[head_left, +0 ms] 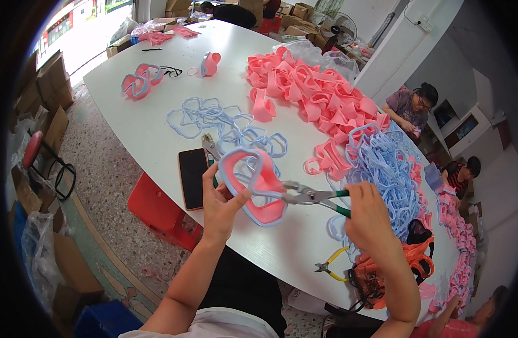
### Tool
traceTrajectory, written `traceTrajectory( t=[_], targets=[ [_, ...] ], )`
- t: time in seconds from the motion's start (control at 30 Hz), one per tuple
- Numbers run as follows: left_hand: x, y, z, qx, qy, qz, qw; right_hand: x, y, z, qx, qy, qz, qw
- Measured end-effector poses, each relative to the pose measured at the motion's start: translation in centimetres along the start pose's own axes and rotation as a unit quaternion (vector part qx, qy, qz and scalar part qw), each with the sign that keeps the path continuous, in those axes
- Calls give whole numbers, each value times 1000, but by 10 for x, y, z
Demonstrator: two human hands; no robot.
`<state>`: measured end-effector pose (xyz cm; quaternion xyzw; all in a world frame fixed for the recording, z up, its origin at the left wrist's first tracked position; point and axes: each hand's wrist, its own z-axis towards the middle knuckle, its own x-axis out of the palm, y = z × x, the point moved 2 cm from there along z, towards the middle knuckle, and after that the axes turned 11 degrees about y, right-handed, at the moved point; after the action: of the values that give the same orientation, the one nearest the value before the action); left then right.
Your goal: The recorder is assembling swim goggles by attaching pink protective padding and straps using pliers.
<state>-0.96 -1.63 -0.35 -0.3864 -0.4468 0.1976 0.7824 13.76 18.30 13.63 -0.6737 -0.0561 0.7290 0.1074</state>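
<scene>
My left hand grips a pink diving-mask skirt by its left side, holding it up above the table. A light blue frame runs around the skirt's edge. My right hand is closed around the green handles of metal pliers. The pliers' jaws meet the right side of the mask skirt at its narrow middle; what exactly they pinch is too small to tell. Behind my left hand lie another pair of pliers and a dark phone. Loose light blue frames lie beyond the mask.
Pink skirts and blue frames are heaped on the white table. Yellow-handled cutters lie near an orange bag. Several assembled masks rest at the far left. A red stool stands below the edge; co-workers sit at right.
</scene>
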Motion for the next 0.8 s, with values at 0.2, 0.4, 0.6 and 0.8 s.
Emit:
traceTrajectory(
  t=[0.2,0.4,0.6,0.8],
  targets=[
    [0,2,2,4,-47,-55,997,14,-7,-20,48,129,150,979],
    [4,4,2,33,-46,-46,997,14,-3,-21,31,141,143,979],
    [4,2,4,19,-41,-57,997,12,-1,-20,-6,153,175,973],
    [6,0,2,36,-21,-25,999,14,-5,-17,4,146,125,981]
  ],
)
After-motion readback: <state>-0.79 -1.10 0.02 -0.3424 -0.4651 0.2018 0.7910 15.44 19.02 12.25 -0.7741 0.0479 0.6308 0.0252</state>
